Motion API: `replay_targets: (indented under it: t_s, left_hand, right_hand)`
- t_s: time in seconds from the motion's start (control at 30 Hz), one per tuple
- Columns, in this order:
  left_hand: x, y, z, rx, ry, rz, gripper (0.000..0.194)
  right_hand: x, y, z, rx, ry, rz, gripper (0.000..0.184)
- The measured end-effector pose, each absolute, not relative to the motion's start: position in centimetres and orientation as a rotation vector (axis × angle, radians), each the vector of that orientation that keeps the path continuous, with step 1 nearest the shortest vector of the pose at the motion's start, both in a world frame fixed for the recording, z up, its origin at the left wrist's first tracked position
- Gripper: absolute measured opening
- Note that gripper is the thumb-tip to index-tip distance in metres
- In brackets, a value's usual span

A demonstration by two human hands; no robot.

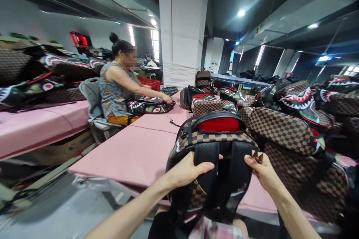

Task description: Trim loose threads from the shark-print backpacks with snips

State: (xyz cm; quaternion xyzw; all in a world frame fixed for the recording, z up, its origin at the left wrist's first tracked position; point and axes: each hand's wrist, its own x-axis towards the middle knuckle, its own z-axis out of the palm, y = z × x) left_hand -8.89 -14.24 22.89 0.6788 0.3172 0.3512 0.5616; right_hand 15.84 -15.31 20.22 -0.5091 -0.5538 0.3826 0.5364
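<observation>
A backpack (187,140) with brown-and-black checks stands in front of me at the edge of the pink table, its strap side facing me. Its top pocket gapes and shows a red lining (218,124). My left hand (196,168) is closed around the left black shoulder strap (206,153), thumb across the front. With thumb and fingers, my right hand (260,166) grips the outer edge of the right shoulder strap (241,160). Small brown pointed bits show by its fingers; what they are I cannot make out. The strap's lower ends hang towards my lap.
Checked bags with shark-mouth prints (283,130) are piled close on the right, more behind the backpack. Across the pink table (126,157), a seated co-worker (120,82) handles a similar bag (151,105). A white pillar (182,26) rises behind. Another bag-laden table stands left.
</observation>
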Motion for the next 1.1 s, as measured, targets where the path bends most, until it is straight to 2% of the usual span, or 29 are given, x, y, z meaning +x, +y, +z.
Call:
replay_targets:
  t_s: [0.13,0.3,0.4,0.57,0.87,0.97,1.03,1.1]
  left_hand:
    - [-9.9,-14.0,22.2,1.664,0.83,0.808,0.035]
    - [-9.8,-14.6,22.2,1.569,0.851,0.881,0.039]
    - [-9.6,-14.8,22.3,1.495,0.806,0.886,0.041]
    - [-9.4,-14.5,22.4,1.508,0.733,0.933,0.048]
    - [-9.8,-14.7,21.9,1.501,0.74,0.954,0.055]
    - [-10.0,-14.6,21.9,1.488,0.746,0.933,0.047]
    - [-10.1,-14.6,22.0,1.471,0.733,0.875,0.04]
    - [-10.1,-14.5,22.1,1.473,0.718,0.846,0.038]
  right_hand:
    - [15.4,-15.9,20.9,-1.247,-1.597,0.701,0.042]
    - [14.7,-18.4,22.9,-1.437,-1.668,-0.236,0.026]
    - [13.5,-19.5,23.8,-1.339,-1.666,-0.516,0.027]
    - [9.3,-17.7,25.6,-1.054,-1.993,-0.276,0.038]
    - [6.5,-15.0,26.7,-1.204,-2.107,-0.476,0.025]
    - [7.5,-15.1,26.8,-1.129,-1.944,-0.296,0.018]
    - [8.6,-15.4,27.0,-1.111,-1.803,-0.177,0.02]
    - [9.7,-16.1,27.2,-1.185,-1.778,-0.151,0.017]
